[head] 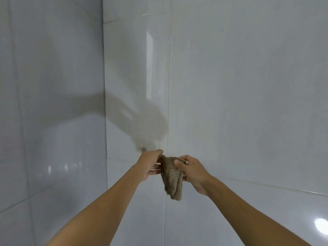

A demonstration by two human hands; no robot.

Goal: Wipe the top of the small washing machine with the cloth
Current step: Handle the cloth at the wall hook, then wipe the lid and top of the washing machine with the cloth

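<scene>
Head camera looks at a corner of a room with glossy white wall tiles [248, 86], and both bare forearms reach forward from the bottom edge toward the middle of the view. Between the two hands hangs a small brown cloth [173, 178] of coarse weave, folded or bunched, a little below the centre of the picture, at about 6 o'clock from the centre. The lower end of the cloth hangs free in the air and touches nothing.

At 9 o'clock from the cloth, the left hand [150, 166] is curled, and its fingertips pinch the upper left edge of the fabric. At 3 o'clock from the cloth, the right hand [192, 172] is closed around the upper right part; the thumb lies across the front of the fabric and the other fingers go behind it, so they are mostly hidden. Both hands therefore grasp the cloth at its top, close to each other, with the cloth between them.

On the wall at 11 o'clock from the hands falls a large soft shadow [138, 118] of the arms, which crosses the vertical corner line between the two walls. A small dark spot [143, 149] sits on the tile just above the left hand; what it is I cannot tell. A bright round reflection of a lamp [322, 226] shines on the tile at 4 o'clock, near the right edge. The washing machine does not appear in this view.
</scene>
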